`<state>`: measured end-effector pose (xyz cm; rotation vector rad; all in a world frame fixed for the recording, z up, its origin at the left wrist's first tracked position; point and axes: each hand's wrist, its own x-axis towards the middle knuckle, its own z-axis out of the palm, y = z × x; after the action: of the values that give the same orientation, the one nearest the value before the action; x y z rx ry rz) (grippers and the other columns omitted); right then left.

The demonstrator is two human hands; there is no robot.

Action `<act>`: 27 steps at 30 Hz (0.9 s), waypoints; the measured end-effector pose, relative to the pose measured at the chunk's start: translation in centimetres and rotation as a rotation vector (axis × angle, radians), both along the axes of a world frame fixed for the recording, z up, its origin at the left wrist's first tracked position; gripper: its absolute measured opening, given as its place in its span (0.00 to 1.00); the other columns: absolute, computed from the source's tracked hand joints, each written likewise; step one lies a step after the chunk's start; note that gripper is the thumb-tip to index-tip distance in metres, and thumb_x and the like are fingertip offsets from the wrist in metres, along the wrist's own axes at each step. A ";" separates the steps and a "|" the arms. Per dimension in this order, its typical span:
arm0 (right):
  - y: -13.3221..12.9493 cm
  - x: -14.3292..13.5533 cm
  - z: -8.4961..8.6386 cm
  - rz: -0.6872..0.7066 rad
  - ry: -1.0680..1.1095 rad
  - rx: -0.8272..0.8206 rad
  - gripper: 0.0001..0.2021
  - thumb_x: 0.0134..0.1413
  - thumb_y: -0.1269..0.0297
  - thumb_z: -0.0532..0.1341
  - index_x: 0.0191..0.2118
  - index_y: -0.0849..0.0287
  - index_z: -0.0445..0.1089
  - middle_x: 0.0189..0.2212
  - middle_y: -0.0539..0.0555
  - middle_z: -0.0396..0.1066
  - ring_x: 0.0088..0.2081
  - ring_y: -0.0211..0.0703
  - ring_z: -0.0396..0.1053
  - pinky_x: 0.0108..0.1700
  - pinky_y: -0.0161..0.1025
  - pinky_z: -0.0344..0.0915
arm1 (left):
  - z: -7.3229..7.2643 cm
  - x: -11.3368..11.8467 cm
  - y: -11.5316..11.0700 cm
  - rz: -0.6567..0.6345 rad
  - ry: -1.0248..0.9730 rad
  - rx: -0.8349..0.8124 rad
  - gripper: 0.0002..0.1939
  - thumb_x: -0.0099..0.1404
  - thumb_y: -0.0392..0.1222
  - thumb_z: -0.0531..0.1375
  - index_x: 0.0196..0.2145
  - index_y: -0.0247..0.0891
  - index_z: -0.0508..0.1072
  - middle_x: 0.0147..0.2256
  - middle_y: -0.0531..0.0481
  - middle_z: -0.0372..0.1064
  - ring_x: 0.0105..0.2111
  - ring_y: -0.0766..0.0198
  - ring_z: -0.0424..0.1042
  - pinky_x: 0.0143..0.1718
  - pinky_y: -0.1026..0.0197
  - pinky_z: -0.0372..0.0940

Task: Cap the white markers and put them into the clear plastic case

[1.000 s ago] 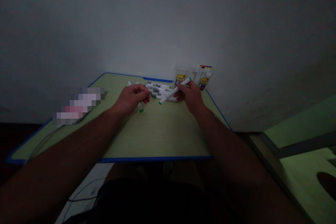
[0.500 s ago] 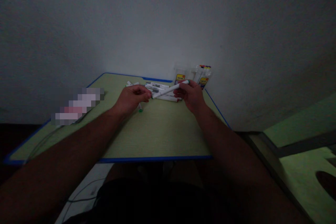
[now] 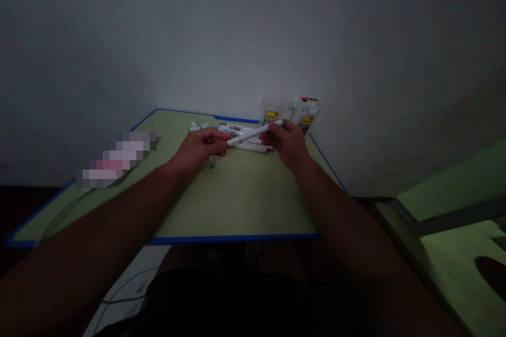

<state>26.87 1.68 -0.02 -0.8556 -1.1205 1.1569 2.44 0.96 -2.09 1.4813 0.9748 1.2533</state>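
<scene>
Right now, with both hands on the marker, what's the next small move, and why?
Probably ease off the right hand, letting the left hand take the slim white green-tipped marker: the left pinches its lower end, and another white marker with a green end lies near that hand.

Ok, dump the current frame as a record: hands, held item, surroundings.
held: white marker, tilted, spanning both hands
left_hand: on its lower end
right_hand: on its upper end
loose_markers: lying on blue-edged table
left_case: clear, yellow label
right_case: clear, yellow label, holds markers with coloured caps
left_side: pixelated item on table, identity unclear
</scene>
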 end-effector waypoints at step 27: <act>0.7 1.1 0.0 -0.120 -0.009 0.014 0.07 0.53 0.61 0.71 0.35 0.57 0.75 0.26 0.48 0.75 0.25 0.35 0.72 0.25 0.33 0.71 | 0.5 0.1 -0.3 0.091 -0.018 -0.046 0.16 0.52 0.47 0.71 0.37 0.36 0.82 0.31 0.46 0.79 0.27 0.64 0.73 0.33 0.60 0.71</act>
<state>27.98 2.35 0.00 -0.9052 -1.0691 1.0460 2.58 0.70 -1.63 1.4012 1.0618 1.2983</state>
